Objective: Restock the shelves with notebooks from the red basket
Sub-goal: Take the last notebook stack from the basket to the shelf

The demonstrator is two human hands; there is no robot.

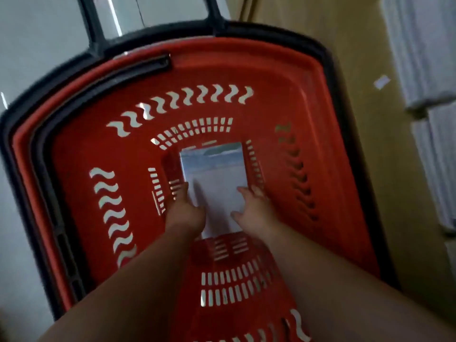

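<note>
Both hands were deep in the basket. The left hand gripped the notebook by its left edge, the right hand by its right edge. The notebook lay mid-floor of the basket.

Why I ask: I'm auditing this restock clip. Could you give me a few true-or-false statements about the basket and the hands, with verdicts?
1. The left hand and the right hand both hold the notebook, one at each side. True.
2. The red basket is piled to the rim with notebooks. False: only one pale notebook, or a small stack, shows at the bottom.
3. A dark handle lies folded along the basket's rim. True.
4. The white stacks lie to the left of the basket. False: they are to its right.
</note>
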